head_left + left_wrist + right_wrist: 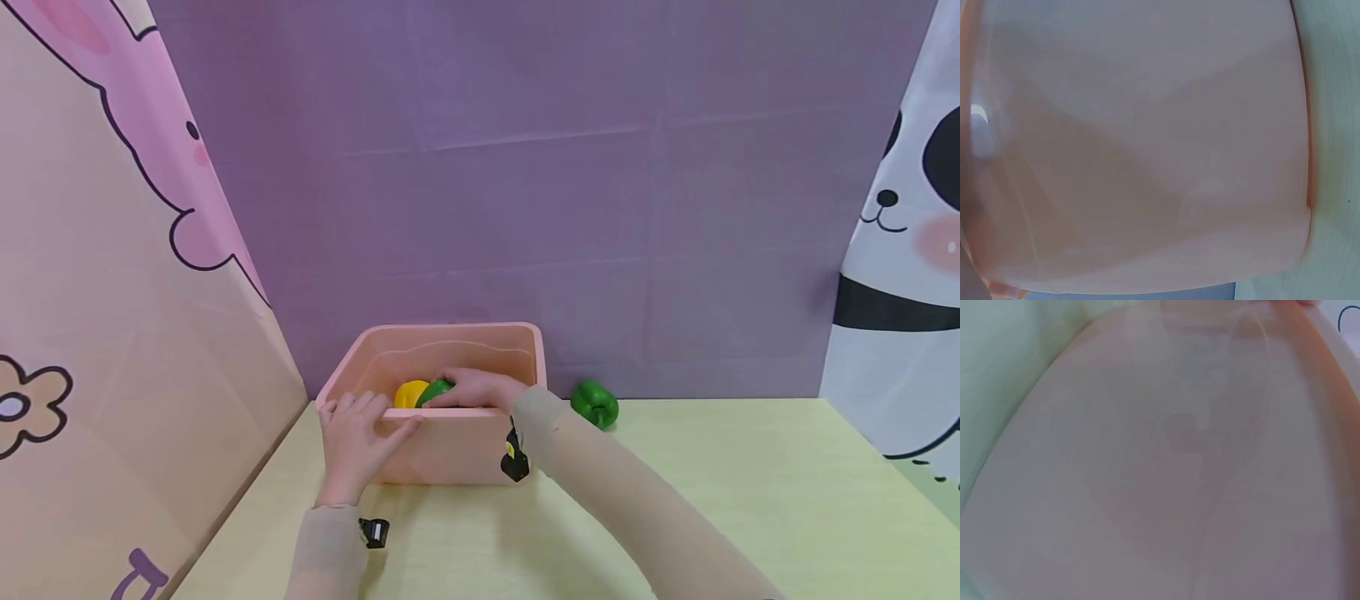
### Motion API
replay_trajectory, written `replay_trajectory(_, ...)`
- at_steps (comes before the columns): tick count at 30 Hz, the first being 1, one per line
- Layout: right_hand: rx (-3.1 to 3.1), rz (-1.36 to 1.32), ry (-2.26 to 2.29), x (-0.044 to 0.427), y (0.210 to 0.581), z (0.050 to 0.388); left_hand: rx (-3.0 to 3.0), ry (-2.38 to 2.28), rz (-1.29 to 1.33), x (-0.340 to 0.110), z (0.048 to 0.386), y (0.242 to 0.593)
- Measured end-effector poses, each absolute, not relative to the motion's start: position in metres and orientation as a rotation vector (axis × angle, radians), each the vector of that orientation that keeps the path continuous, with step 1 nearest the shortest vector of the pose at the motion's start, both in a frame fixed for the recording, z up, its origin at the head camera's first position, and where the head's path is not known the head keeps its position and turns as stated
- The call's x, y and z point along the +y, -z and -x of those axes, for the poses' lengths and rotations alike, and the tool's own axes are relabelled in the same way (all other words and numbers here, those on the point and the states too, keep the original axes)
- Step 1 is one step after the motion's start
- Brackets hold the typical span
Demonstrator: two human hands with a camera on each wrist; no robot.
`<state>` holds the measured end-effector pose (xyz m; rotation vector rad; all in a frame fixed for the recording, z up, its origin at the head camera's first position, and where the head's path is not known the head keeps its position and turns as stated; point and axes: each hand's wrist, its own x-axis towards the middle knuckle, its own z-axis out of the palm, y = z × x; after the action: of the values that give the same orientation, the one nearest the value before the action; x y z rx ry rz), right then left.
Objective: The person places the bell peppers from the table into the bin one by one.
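A pink plastic bin (450,450) stands on the table, its front wall filling most of both wrist views. My left hand (356,437) grips its front rim near the left corner, fingers over the edge and thumb against the outer wall. Reaching over the rim, my right hand (476,388) is inside the bin, with thumb and fingers around a green bell pepper (433,392). Beside that pepper lies a yellow one (409,393), partly hidden by the front wall. The bin's floor is out of sight.
Another green bell pepper (595,404) lies on the pale wooden table (712,483), right of the bin. Behind stands a purple cloth backdrop (480,183). A printed cloth (135,333) closes off the left side, and a panda print (907,358) hangs at the right.
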<state>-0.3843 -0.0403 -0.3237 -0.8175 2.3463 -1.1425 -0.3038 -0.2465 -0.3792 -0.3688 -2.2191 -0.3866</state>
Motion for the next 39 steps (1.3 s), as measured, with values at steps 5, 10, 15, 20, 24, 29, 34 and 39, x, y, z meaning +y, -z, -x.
replay_trajectory(5, 2.368, 0.868, 1.116, -0.039, 0.327, 0.3835, -2.222, 0.387, 0.373, -0.2453, 0.3038, 0.3814)
replay_trajectory(10, 2.301, 0.935, 1.105, -0.038, 0.3229, 0.3831, -2.203, 0.397, 0.386, -0.2459, 0.3046, 0.3798)
replay_trajectory(15, 2.285, 0.969, 1.09, -0.0402, 0.3196, 0.3821, -2.199, 0.407, 0.381, -0.2476, 0.3048, 0.3802)
replay_trajectory(20, 2.342, 1.077, 1.019, -0.0405, 0.3227, 0.3848, -2.206, 0.414, 0.383, -0.2471, 0.3035, 0.3814)
replay_trajectory(24, 2.37, 1.088, 0.984, -0.0389, 0.3242, 0.3855, -2.196, 0.409, 0.398, -0.2461, 0.3044, 0.381)
replay_trajectory(29, 2.393, 1.081, 0.982, -0.0393, 0.322, 0.3838, -2.19, 0.406, 0.399, -0.2462, 0.3053, 0.3793)
replay_trajectory(34, 2.423, 1.076, 0.994, -0.0404, 0.3224, 0.3828, -2.191, 0.4, 0.395, -0.2467, 0.305, 0.3798)
replay_trajectory(39, 2.436, 1.067, 1.02, -0.0409, 0.3237, 0.3825, -2.194, 0.404, 0.394, -0.2468, 0.3044, 0.3806)
